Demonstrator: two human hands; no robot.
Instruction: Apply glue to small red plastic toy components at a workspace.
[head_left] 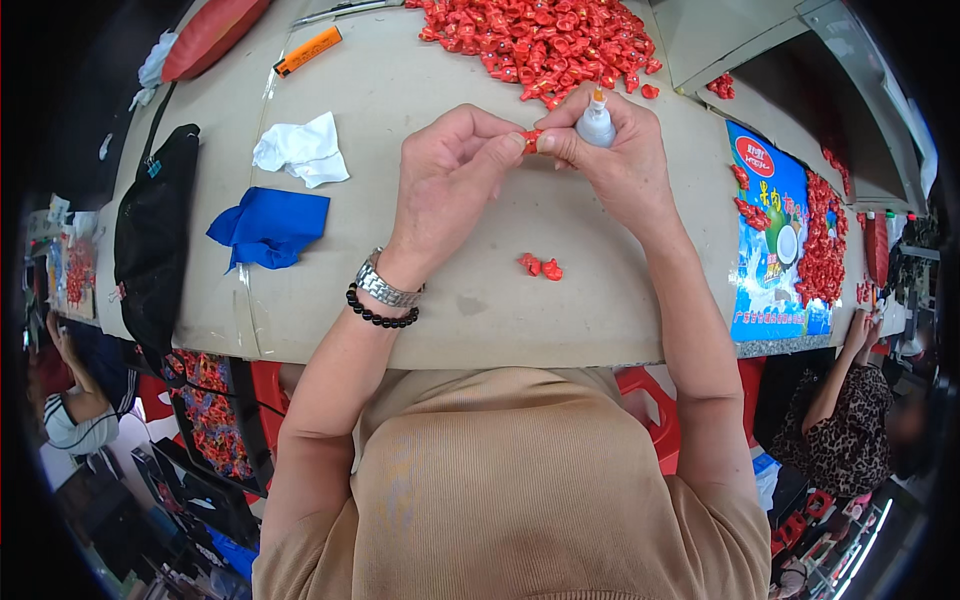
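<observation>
Over the middle of the table, my left hand (pixel 445 170) pinches a small red plastic piece (pixel 531 142) between thumb and fingers. My right hand (pixel 628 165) meets it there, its thumb and fingertip at the piece's other end. A small translucent squeeze bottle with a needle tip (pixel 596 126) is also held in my right hand, its tip pointing away from me. What the piece depicts is too small to make out. Two similar red pieces (pixel 541 267) lie on the tabletop below my hands. Beyond my hands spreads a large pile of red pieces (pixel 565 45).
At left lie a white tissue (pixel 302 150), a blue cloth (pixel 270 227), an orange box-like stick (pixel 308 52) and a black bag (pixel 155 240). A blue printed sheet (pixel 770 240) at right carries more red pieces. A metal frame (pixel 830 60) stands at far right. Other people sit on both sides.
</observation>
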